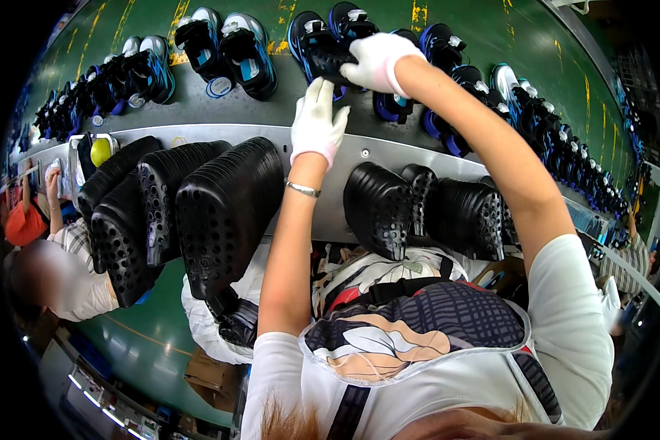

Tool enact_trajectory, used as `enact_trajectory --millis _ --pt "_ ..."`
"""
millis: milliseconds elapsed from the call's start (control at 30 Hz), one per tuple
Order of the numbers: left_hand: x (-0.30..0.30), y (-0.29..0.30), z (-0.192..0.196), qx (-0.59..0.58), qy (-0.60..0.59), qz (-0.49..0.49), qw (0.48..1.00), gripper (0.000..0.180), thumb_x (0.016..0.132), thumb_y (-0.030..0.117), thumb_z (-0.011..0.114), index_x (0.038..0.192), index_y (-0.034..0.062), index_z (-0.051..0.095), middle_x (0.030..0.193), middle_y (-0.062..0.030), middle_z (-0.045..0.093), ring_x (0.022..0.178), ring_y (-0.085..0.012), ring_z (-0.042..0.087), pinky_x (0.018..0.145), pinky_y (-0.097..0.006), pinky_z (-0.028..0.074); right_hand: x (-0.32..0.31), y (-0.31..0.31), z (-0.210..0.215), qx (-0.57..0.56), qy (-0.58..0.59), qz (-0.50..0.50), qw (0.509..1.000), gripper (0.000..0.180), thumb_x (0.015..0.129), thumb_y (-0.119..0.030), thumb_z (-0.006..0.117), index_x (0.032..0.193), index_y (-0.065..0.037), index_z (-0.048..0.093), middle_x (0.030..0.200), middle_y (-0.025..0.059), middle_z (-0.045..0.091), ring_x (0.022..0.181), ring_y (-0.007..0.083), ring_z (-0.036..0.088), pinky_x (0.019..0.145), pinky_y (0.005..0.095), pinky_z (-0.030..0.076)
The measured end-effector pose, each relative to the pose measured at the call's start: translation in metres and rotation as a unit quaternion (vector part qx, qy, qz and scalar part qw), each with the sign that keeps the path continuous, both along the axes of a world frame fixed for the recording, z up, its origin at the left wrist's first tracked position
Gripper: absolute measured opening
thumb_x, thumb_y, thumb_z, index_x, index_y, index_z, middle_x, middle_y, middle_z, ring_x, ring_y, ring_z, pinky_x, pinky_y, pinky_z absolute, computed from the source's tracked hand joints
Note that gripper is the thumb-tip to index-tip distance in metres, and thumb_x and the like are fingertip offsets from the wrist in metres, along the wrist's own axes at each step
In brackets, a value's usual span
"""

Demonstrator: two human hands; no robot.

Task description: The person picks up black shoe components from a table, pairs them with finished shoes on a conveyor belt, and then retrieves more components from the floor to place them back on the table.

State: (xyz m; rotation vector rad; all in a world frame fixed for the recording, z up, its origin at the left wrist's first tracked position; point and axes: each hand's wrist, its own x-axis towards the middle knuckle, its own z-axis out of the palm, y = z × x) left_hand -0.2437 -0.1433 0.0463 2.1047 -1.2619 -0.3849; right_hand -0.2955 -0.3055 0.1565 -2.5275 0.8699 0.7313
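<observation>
Both my hands wear white gloves and reach over the conveyor line. My right hand (381, 62) closes its fingers on the edge of a black insole (330, 63), which lies partly in a black and blue sneaker (306, 37). My left hand (319, 121) is open, palm down, with straight fingers touching the heel end of that sneaker and the thumb apart. Right beside this sneaker stands its dark mate (352, 22). The fingertips of my right hand are partly hidden against the dark insole.
Nested stacks of black perforated insoles (231, 213) lean on the metal ledge (301, 147) to my left, with more insole stacks (378, 205) to my right. Rows of sneakers (249, 55) line the conveyor (191, 95) both ways. A co-worker (66, 279) sits at left.
</observation>
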Motion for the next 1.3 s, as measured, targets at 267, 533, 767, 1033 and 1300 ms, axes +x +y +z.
enact_trajectory --millis 267,533,767,1033,1300 --pt "0.025 -0.047 -0.019 0.205 0.030 0.020 0.978 0.030 0.086 0.028 0.061 0.108 0.0081 0.066 0.110 -0.0155 0.064 0.103 -0.0358 0.059 0.089 -0.042 0.049 0.049 0.013 -0.082 -0.134 -0.070 0.023 0.988 0.032 0.091 -0.030 0.050 0.093 -0.006 0.071 0.098 0.0158 0.070 0.092 0.0325 0.067 0.081 0.0409 0.053" --pt "0.024 -0.046 -0.027 0.196 0.041 0.069 0.977 0.019 0.085 0.016 0.060 0.101 0.0081 0.066 0.104 -0.0132 0.065 0.099 -0.0346 0.059 0.085 -0.041 0.052 0.069 0.022 -0.048 -0.128 0.051 0.110 0.984 0.027 0.080 -0.013 0.065 0.106 -0.011 0.072 0.105 0.0101 0.071 0.096 0.0265 0.069 0.079 0.0384 0.054" --pt "0.030 -0.043 -0.029 0.191 -0.025 0.018 0.981 0.014 0.085 0.016 0.059 0.095 0.0093 0.066 0.103 -0.0079 0.065 0.095 -0.0318 0.060 0.081 -0.041 0.052 0.077 0.008 -0.062 -0.182 0.025 0.228 0.956 0.025 0.074 -0.012 0.071 0.099 -0.009 0.073 0.097 0.0102 0.072 0.091 0.0262 0.070 0.075 0.0382 0.055" --pt "0.032 -0.046 -0.031 0.160 -0.086 -0.005 0.983 0.017 0.087 0.025 0.061 0.098 0.0119 0.066 0.105 -0.0084 0.063 0.095 -0.0330 0.060 0.079 -0.044 0.052 0.081 -0.005 -0.064 -0.180 -0.012 0.181 0.967 0.029 0.084 -0.016 0.060 0.110 -0.006 0.065 0.098 0.0114 0.072 0.090 0.0298 0.069 0.078 0.0500 0.050" --pt "0.028 -0.051 0.018 -0.006 -0.141 0.035 0.989 0.036 0.081 0.025 0.066 0.114 0.0102 0.063 0.109 -0.0130 0.062 0.096 -0.0355 0.058 0.087 -0.042 0.048 -0.059 0.013 -0.023 -0.158 -0.143 -0.002 0.977 0.029 0.092 -0.036 0.052 0.094 -0.010 0.063 0.091 0.0127 0.064 0.083 0.0314 0.066 0.067 0.0415 0.053"
